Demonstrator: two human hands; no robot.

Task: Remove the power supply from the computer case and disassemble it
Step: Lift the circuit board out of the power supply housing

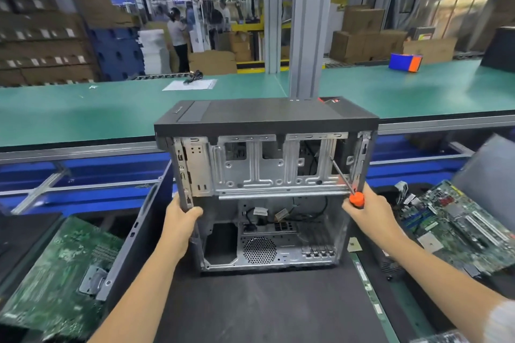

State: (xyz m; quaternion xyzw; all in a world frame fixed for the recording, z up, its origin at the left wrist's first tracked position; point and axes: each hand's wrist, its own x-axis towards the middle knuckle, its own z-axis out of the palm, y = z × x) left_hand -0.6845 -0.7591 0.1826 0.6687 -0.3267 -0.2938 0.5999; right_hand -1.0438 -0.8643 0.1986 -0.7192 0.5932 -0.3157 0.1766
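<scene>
Left hand [182,213] grips the open computer case [264,175] by its edge, right hand [365,206] clutches the screwdriver [357,199] against the opposite edge, likely steadying it upright on the worktop [264,306].

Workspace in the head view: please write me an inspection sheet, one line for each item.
Surface: black mat, bare in front of the case.
Job's things: open computer case stands on the mat; power supply not clearly seen.
Clutter: circuit boards at left and right.
Grippers: left hand grips the case's left edge; right hand holds an orange-handled screwdriver at the right edge.
Cables: loose wires inside the case.
Surroundings: green conveyor, cardboard boxes, people far behind.
</scene>
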